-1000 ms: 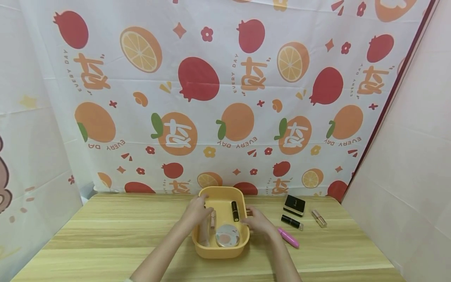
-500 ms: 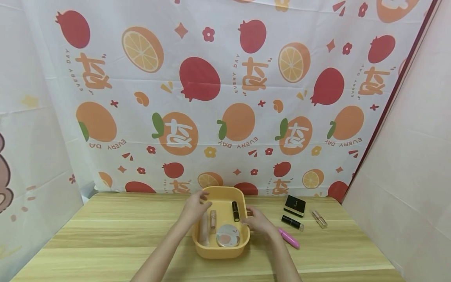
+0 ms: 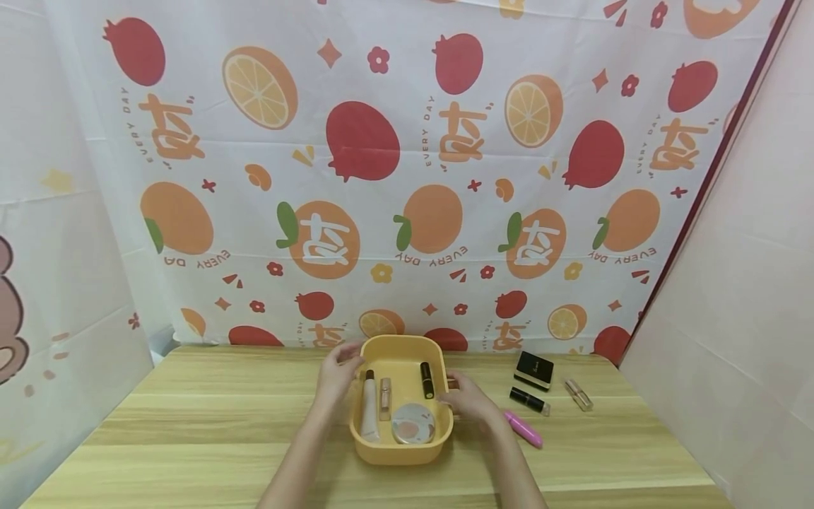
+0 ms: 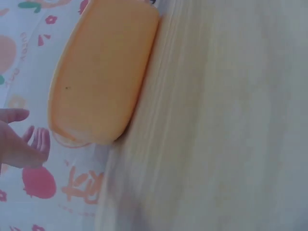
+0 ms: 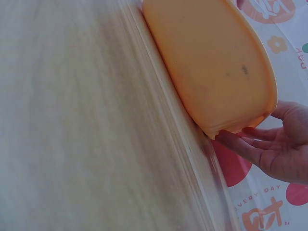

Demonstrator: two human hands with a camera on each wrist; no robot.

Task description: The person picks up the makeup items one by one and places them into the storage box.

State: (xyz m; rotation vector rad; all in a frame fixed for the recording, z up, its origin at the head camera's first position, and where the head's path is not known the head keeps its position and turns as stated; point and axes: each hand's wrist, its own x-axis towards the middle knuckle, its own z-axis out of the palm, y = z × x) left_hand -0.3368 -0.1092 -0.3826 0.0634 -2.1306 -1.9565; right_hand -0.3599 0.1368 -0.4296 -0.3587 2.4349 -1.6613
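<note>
A yellow plastic storage bin (image 3: 401,456) stands on the table. Inside, a pale squeeze tube (image 3: 370,413) with a dark cap lies along the left wall beside a pinkish lipstick tube (image 3: 385,397). A black lipstick tube (image 3: 427,380) lies at the right, and a round powder compact (image 3: 413,424) near the front. My right hand (image 3: 470,399) holds the bin's right wall, thumb at the rim and fingers against the outside (image 5: 274,149). By the left rim is my left hand (image 3: 337,371), holding nothing; its fingers are spread apart from the bin in the left wrist view.
On the wooden table (image 3: 222,424), right of the bin, lie a black square compact (image 3: 533,370), a black tube with a clear end (image 3: 529,401), a bright pink tube (image 3: 523,429) and a small clear-and-gold tube (image 3: 578,394). A fruit-print curtain (image 3: 407,155) hangs behind.
My left hand has let go of the squeeze tube and moved left, out of the bin to its left rim. The right hand keeps its place on the right wall.
</note>
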